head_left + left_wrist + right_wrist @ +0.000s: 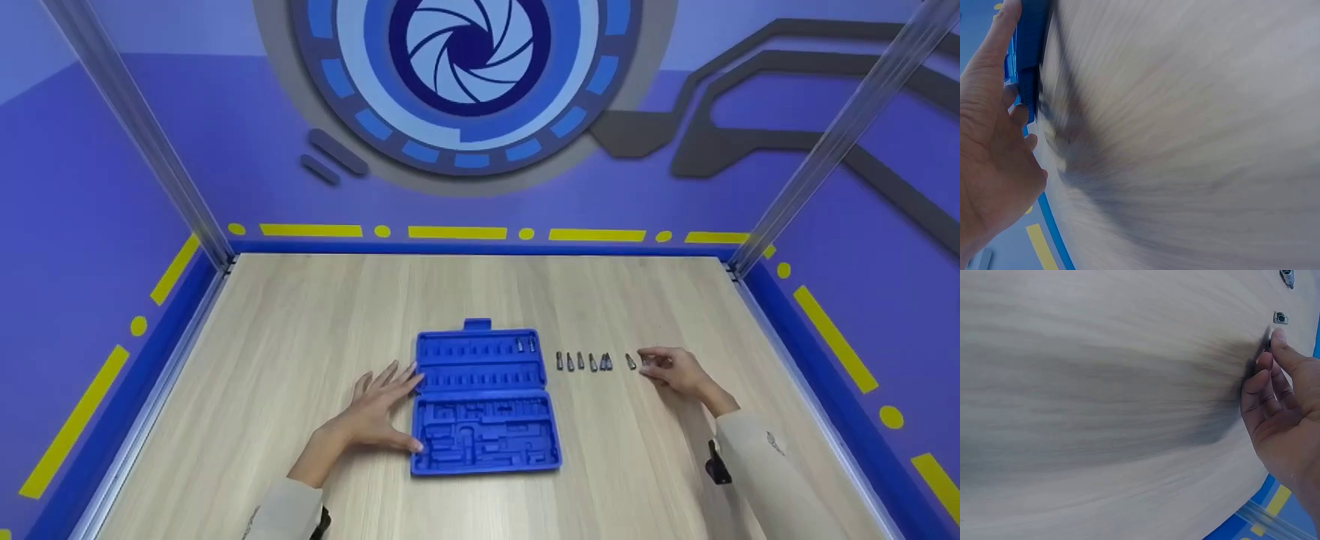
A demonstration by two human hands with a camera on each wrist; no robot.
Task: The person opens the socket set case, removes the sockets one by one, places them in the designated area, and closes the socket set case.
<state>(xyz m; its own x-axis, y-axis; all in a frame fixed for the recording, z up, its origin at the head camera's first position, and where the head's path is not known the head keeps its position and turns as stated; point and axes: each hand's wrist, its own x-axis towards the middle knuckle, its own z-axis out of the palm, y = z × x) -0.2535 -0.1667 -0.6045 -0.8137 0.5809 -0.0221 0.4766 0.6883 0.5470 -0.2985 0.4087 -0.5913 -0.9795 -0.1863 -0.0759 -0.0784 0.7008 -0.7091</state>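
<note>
A blue plastic tool case (480, 395) lies unfolded on the table, with moulded slots in both halves. Two metal bits (526, 345) sit in the upper half's top right slots. My left hand (379, 412) rests against the case's left side, fingers spread and thumb on the lower half's edge; the left wrist view shows the hand (1002, 124) beside the case wall (1030, 45). To the right of the case, my right hand (679, 373) pinches a small metal bit between thumb and fingers, mostly hidden. Just left of those fingertips lies another bit (631, 361).
Several metal bits (580, 361) form a row on the wooden table (337, 300) between the case and my right hand. Blue panels (150, 187) and metal frame posts (810, 165) border the table at the back and sides.
</note>
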